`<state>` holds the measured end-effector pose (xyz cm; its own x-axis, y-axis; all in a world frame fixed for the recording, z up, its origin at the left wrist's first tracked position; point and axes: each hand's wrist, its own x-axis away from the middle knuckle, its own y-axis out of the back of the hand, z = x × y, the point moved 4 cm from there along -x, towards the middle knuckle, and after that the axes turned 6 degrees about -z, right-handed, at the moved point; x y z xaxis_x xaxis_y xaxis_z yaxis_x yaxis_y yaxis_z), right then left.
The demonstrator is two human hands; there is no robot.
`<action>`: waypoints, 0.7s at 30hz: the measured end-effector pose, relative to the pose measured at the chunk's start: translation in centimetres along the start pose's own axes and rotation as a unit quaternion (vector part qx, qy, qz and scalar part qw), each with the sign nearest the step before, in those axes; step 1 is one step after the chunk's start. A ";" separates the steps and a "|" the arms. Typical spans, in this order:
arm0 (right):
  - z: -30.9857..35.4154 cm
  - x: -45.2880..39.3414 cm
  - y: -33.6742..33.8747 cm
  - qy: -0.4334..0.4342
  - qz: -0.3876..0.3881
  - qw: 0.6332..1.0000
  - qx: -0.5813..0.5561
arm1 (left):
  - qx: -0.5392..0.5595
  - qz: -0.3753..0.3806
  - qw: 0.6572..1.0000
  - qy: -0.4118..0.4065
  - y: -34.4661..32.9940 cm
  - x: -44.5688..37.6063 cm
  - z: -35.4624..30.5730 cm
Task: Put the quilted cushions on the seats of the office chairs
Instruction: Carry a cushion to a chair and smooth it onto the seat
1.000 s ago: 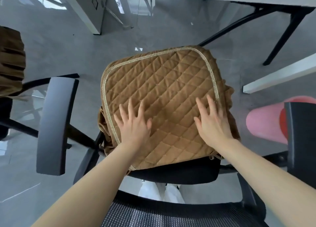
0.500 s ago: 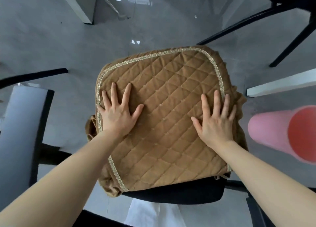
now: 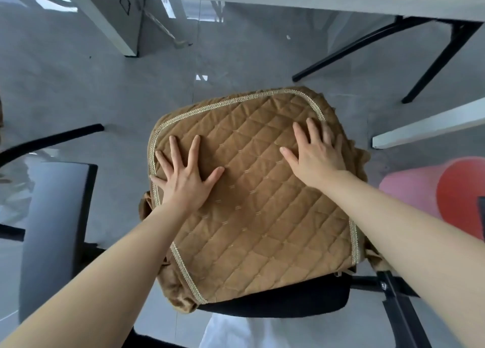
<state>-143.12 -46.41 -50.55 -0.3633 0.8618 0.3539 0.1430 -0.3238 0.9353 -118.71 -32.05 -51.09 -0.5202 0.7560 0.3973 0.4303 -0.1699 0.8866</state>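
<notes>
Head view, centre frame: one quilted cushion (image 3: 257, 198) lying on black chair seat (image 3: 283, 301), near edge of seat left uncovered. Left hand (image 3: 185, 178) and right hand (image 3: 316, 156) both flat, fingers spread wide, gripping nothing; pressing down, judged to smooth and square the cover. Counted: one cushion, two hands, one armrest (image 3: 55, 232) at lower left, one pink roll (image 3: 430, 193) at right edge.
</notes>
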 end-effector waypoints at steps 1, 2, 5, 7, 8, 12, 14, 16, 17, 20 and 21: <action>0.2 -0.1 -0.4 -0.001 0.013 1.000 -0.010 | 0.017 0.003 1.000 0.002 0.1 0.0 0.3; 0.1 -0.3 -0.5 -0.002 0.017 1.000 -0.012 | 0.034 0.006 0.999 0.000 0.0 -0.2 0.3; -0.2 -0.2 -0.6 -0.009 0.016 1.000 -0.019 | 0.069 0.012 0.998 -0.003 0.3 -0.4 0.4; -0.5 0.2 -0.3 -0.010 0.015 0.999 -0.037 | 0.075 0.006 0.997 0.002 0.7 0.0 0.6; -0.6 0.5 0.0 -0.007 0.010 0.999 -0.051 | 0.070 -0.005 0.998 0.002 0.8 0.3 0.9; -1.6 3.1 1.0 -0.079 -0.059 0.987 -0.123 | 0.068 -0.058 0.995 0.036 0.9 3.2 2.7; -3.2 4.6 0.7 -0.205 -0.058 0.963 -0.166 | 0.091 -0.070 0.988 0.101 0.8 5.1 3.5; -4.6 6.0 -0.3 -0.292 -0.011 0.929 -0.226 | 0.113 -0.074 0.978 0.161 0.4 7.1 4.1; -5.2 6.5 -1.0 -0.314 0.017 0.917 -0.245 | 0.134 -0.073 0.972 0.180 0.1 8.0 4.5; -5.8 7.9 -1.4 -0.313 0.032 0.922 -0.225 | 0.214 -0.059 0.954 0.199 -0.5 9.8 5.4; -5.9 8.1 -1.2 -0.310 0.028 0.926 -0.212 | 0.225 -0.059 0.951 0.201 -0.5 10.0 5.7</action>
<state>-151.67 -41.33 -48.82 0.2511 0.8554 0.4531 -0.2758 -0.3855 0.8805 -119.93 -20.82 -48.95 -0.7863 0.4341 0.4396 0.5763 0.2588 0.7752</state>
